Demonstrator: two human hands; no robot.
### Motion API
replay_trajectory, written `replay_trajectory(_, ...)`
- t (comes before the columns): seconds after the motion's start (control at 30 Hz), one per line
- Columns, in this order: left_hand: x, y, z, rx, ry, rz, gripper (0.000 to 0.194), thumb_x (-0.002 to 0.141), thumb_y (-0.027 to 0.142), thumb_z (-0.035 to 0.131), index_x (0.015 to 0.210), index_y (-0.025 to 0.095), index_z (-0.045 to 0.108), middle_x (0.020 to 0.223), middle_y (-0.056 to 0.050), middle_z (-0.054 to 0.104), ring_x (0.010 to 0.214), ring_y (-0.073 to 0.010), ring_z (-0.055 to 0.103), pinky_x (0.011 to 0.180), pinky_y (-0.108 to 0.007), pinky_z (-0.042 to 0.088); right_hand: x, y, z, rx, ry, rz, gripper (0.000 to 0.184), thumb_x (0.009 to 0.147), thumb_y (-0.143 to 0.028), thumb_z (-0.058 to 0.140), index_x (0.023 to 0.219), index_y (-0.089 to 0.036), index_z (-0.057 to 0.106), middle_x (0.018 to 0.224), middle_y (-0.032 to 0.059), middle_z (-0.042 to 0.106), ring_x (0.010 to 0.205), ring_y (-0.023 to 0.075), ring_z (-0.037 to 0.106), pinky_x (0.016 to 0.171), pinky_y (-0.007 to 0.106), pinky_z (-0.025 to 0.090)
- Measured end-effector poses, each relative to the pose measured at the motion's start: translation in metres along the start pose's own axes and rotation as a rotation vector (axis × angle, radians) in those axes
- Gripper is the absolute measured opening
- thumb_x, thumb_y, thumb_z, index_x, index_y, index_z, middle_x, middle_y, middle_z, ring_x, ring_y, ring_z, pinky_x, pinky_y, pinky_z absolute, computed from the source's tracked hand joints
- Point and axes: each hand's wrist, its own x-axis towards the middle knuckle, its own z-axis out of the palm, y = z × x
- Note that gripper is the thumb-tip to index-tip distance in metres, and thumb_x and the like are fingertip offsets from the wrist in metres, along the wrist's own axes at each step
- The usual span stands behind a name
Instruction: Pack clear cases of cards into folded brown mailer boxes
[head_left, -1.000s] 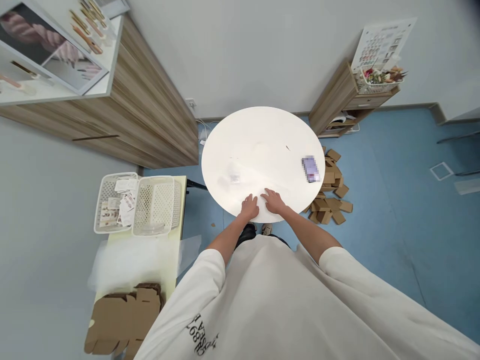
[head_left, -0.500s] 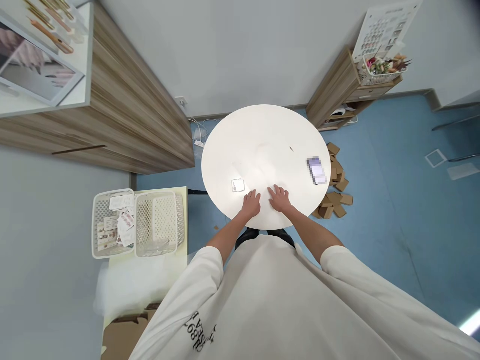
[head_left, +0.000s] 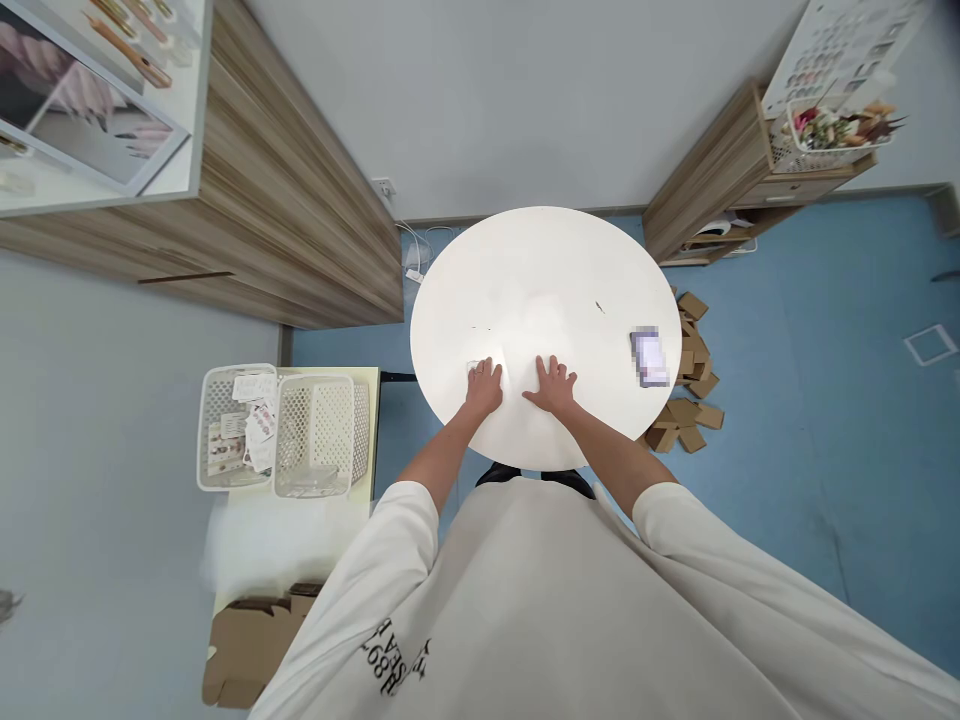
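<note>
On the white round table (head_left: pixel 525 260) my left hand (head_left: pixel 484 388) lies palm down, its fingers stretched forward. It covers most of a small, flat, whitish square item (head_left: pixel 472 367), of which only the left edge shows by the fingers. I cannot tell whether the fingertips press on it. To the right, my right hand (head_left: pixel 553 384) rests on the bare tabletop with fingers and thumb spread, holding nothing. A thin dark sliver (head_left: pixel 599 307) lies farther back. Near the right rim is a blurred-out, purple and white rectangular object (head_left: pixel 649 356).
At left, two white plastic baskets (head_left: pixel 313 436) stand on a pale side table (head_left: pixel 365 378), one with printed cards, above flattened cardboard (head_left: pixel 251 650). Small brown boxes (head_left: pixel 694 345) are heaped on the floor at right. Wooden cabinets (head_left: pixel 300 190) flank the table.
My left hand has moved left and forward, onto the small square item that lay uncovered before. My right hand remains on the tabletop, its thumb spread wider. The camera view has shifted slightly.
</note>
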Motion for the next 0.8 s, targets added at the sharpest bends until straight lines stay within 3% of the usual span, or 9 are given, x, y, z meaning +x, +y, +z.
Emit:
replay_trajectory(0.17, 0.007, -0.013, -0.002, 0.01, 0.054, -0.094, 0.072, 0.085, 0.01, 0.046, 0.155, 0.015, 0.031, 0.163, -0.019, 0.03, 0.152, -0.0344, 0.027, 0.121, -0.054, 0.026, 0.004, -0.002, 0.002, 0.003, -0.019, -0.002, 0.108, 0.084, -0.074, 0.059, 0.164, -0.029, 0.002, 0.168, 0.021, 0.004, 0.144, 0.0472, 0.022, 0.107, 0.068, 0.022)
replay_trajectory(0.37, 0.012, -0.012, -0.004, -0.048, 0.069, -0.115, 0.084, 0.079, 0.01, 0.053, 0.157, 0.016, 0.025, 0.157, -0.018, 0.039, 0.149, -0.035, 0.03, 0.118, -0.052, 0.029, 0.005, -0.001, 0.005, 0.025, 0.009, -0.012, 0.107, 0.084, -0.071, 0.062, 0.164, -0.028, 0.006, 0.168, 0.0221, 0.008, 0.143, 0.0472, 0.025, 0.107, 0.069, 0.023)
replay_trajectory(0.6, -0.003, -0.019, -0.004, -0.015, 0.069, -0.133, 0.076, 0.076, 0.009, 0.055, 0.149, 0.018, 0.037, 0.143, -0.019, 0.049, 0.143, -0.0361, 0.037, 0.116, -0.053, 0.029, 0.001, 0.013, 0.003, 0.083, 0.092, -0.097, 0.093, 0.091, -0.062, 0.056, 0.164, -0.022, 0.014, 0.167, 0.0214, 0.015, 0.142, 0.0443, 0.029, 0.112, 0.062, 0.023)
replay_trajectory(0.7, -0.004, -0.006, -0.012, -0.065, 0.121, -0.135, 0.074, 0.078, 0.016, 0.058, 0.149, 0.018, 0.037, 0.14, -0.019, 0.05, 0.138, -0.0365, 0.041, 0.115, -0.052, 0.032, -0.012, 0.037, 0.002, 0.098, 0.149, -0.182, 0.076, 0.096, -0.051, 0.05, 0.161, -0.021, 0.024, 0.166, 0.0187, 0.02, 0.142, 0.0403, 0.029, 0.113, 0.057, 0.024)
replay_trajectory(0.8, 0.004, 0.027, -0.02, -0.131, 0.202, -0.056, 0.077, 0.081, 0.025, 0.06, 0.152, 0.018, 0.033, 0.148, -0.018, 0.044, 0.14, -0.0357, 0.039, 0.116, -0.049, 0.032, -0.031, 0.067, 0.006, 0.107, 0.149, -0.235, 0.063, 0.097, -0.043, 0.048, 0.154, -0.02, 0.037, 0.164, 0.0174, 0.027, 0.14, 0.0377, 0.033, 0.112, 0.053, 0.028)
